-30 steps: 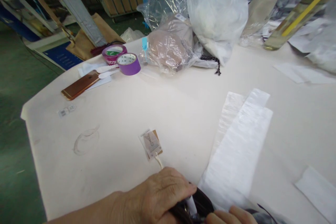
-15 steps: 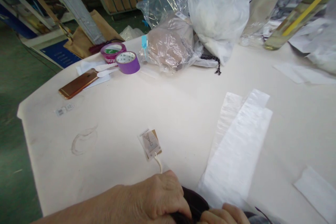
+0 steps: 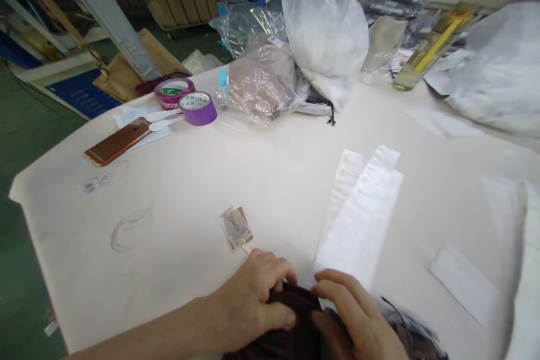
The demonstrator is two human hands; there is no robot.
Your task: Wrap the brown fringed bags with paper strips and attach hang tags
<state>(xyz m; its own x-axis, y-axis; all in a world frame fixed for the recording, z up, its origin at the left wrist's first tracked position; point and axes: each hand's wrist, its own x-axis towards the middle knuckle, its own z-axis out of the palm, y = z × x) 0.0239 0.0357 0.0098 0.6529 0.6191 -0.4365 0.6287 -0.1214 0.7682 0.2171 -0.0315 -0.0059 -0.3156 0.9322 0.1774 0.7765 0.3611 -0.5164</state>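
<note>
At the bottom edge lies a dark brown fabric item (image 3: 291, 337), partly cut off by the frame, so its kind does not show. My left hand (image 3: 257, 298) holds its left side, thumb on top and fingers curled over the far edge. On its right side, my right hand (image 3: 354, 315) grips with bent fingers; the thumb is hidden. A paper hang tag (image 3: 236, 228) on a pale cord rests on the table just beyond my left hand. White paper strips (image 3: 363, 214) lie past my right hand, and clear plastic with dark contents (image 3: 413, 332) sits beside it.
On the white table (image 3: 177, 270) are a phone (image 3: 118, 140), a purple tape roll (image 3: 198, 109), a magenta tape roll (image 3: 174, 90) and a bagged brown item (image 3: 265, 81). Farther back stand a white plastic bag (image 3: 327, 34) and a yellowish clear tube (image 3: 426, 53). A white sheet (image 3: 464, 284) lies right.
Both hands have moved up and farther into view, and more of the dark brown item shows. Their fingers are less tightly bunched. The view has shifted, showing more of the right side.
</note>
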